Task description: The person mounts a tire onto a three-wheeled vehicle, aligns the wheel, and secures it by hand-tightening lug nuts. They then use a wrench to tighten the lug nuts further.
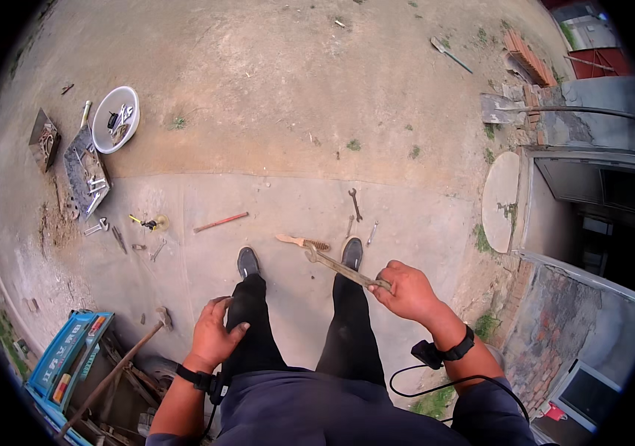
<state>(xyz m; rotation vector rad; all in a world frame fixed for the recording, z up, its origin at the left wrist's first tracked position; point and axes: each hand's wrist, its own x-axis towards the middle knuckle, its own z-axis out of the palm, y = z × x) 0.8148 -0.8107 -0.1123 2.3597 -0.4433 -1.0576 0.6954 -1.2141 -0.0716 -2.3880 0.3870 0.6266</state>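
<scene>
My right hand [410,291] is closed around one end of a long metal wrench [343,269]. The wrench slants up to the left, with its far jaw above the ground between my feet. Below that jaw, a wire brush with a wooden handle [289,238] lies on the concrete, its bristles partly beside the wrench head. My left hand [217,334] hangs by my left thigh, fingers apart and holding nothing. Ahead of my right shoe lie a dark open-end wrench [355,205] and a smaller, shiny wrench [373,233]. A red bar [221,222] rests ahead of my left shoe.
Far left stand a white basin [134,119] with tools, a metal scoop [73,167] holding wrenches and a dark box [37,134]. A long-handled hammer [135,349] leans across a blue vehicle bed [53,368] at near left. A shovel [501,109] lies near the doorway at right.
</scene>
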